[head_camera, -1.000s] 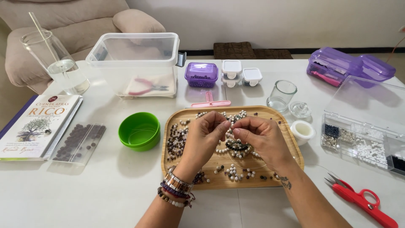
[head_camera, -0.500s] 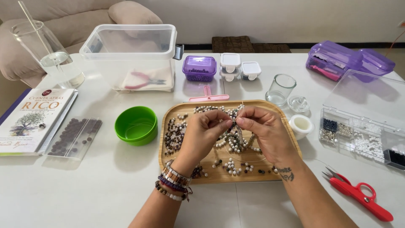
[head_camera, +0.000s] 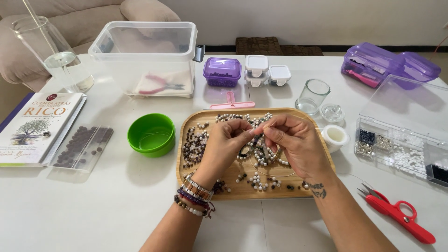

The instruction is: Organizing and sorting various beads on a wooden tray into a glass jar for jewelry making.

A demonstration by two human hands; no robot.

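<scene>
While both hands meet over the middle of the wooden tray (head_camera: 186, 179), we see the left hand (head_camera: 227, 142) and the right hand (head_camera: 296, 142) with fingertips pinched almost together, thumb and forefinger closed on something very small between them. It looks like a bead on a thin cord, though it is too tiny to tell for sure. The pinch sits just above the loose beads (head_camera: 261, 156), which lie scattered across the tray in brown, white and dark heaps, too many for us to count.

Just beside the tray's left edge we count one green bowl (head_camera: 151, 135). Toward the table's left edge lie one book (head_camera: 39, 126) and one clear bag of dark beads (head_camera: 81, 145). At the far left corner stands one glass of water (head_camera: 53, 53), with one clear tub (head_camera: 144, 58) next to it. Along the far edge sit one small purple box (head_camera: 222, 71) and two small white-lidded jars (head_camera: 267, 72). One empty glass cup (head_camera: 312, 95) stands just past the tray's far right corner. On the right we count one large purple case (head_camera: 389, 63), one clear divided organizer (head_camera: 401, 149) and, at the near right corner, one pair of red snips (head_camera: 396, 212).
</scene>
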